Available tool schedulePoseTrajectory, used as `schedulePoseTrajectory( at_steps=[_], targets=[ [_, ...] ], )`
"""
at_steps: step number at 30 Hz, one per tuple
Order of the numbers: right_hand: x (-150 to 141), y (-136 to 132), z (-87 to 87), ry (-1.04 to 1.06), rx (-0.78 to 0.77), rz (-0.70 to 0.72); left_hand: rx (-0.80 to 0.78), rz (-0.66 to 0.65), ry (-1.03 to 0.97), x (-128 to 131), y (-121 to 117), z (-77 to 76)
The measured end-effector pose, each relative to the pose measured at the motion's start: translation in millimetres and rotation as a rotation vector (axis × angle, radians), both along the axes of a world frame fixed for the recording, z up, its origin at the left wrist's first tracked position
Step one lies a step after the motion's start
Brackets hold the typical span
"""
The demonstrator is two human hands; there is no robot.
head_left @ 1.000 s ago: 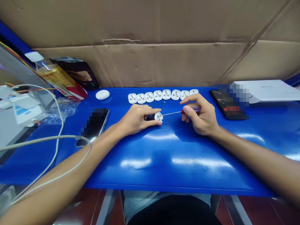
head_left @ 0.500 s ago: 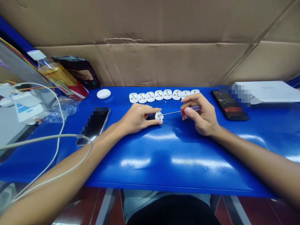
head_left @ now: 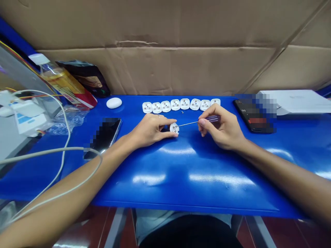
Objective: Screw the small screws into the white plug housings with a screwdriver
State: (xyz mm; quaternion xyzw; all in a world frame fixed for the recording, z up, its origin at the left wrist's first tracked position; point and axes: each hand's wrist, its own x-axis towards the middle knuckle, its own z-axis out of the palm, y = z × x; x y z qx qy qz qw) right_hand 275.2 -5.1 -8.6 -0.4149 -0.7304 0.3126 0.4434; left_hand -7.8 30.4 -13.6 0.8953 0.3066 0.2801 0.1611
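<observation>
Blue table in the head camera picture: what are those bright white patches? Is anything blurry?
In the head view, the white patches are glare on the shiny blue table; the phone is hidden by blocky pixels, not ordinary blur.

The left hand pressed a small white plug against the blue table, fingertips at its edge. The right hand pinched a screwdriver, its thin shaft reaching the plug. Eight plugs stood in a row beyond, with a tiny screw just below them. A phone lay left of the hands, another phone right.
</observation>
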Motion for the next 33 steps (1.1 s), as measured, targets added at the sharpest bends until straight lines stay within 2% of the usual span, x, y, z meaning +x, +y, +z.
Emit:
schedulePoseTrajectory(
  at_steps=[4, 9, 12, 13, 15, 17, 19, 25, 33],
  targets=[
    [-3, -3, 3.5, 0.046, -0.073, 0.034, 0.001, 0.001, 0.007, 0, -1, 0.3],
    [-4, -3, 2.8, 0.055, -0.119, 0.011, -0.062, -0.017, 0.041, 0, 1, 5.8],
    [1, 6, -2.0, 0.093, -0.073, 0.048, -0.072, -0.047, 0.07, -2, 5, 5.5],
    [4, 10, -4.0, 0.109, -0.027, 0.022, -0.071, -0.05, 0.077, -2, 6, 4.7],
    [9, 19, -7.8, 0.13, 0.052, -0.122, -0.08, -0.047, 0.091, -2, 7, 3.0],
    [13, 26, -10.9, 0.047, 0.104, -0.236, -0.087, -0.036, 0.094, -2, 6, 1.8],
    [15, 29, -13.1, -0.038, 0.123, -0.268, -0.078, -0.026, 0.079, -1, 5, 1.1],
    [13, 26, -15.3, -0.224, 0.141, -0.189, -0.069, 0.003, 0.082, -1, 5, 1.2],
    [14, 27, -15.4, -0.247, 0.139, -0.185, -0.083, 0.001, 0.124, -1, 5, 3.9]
  ],
)
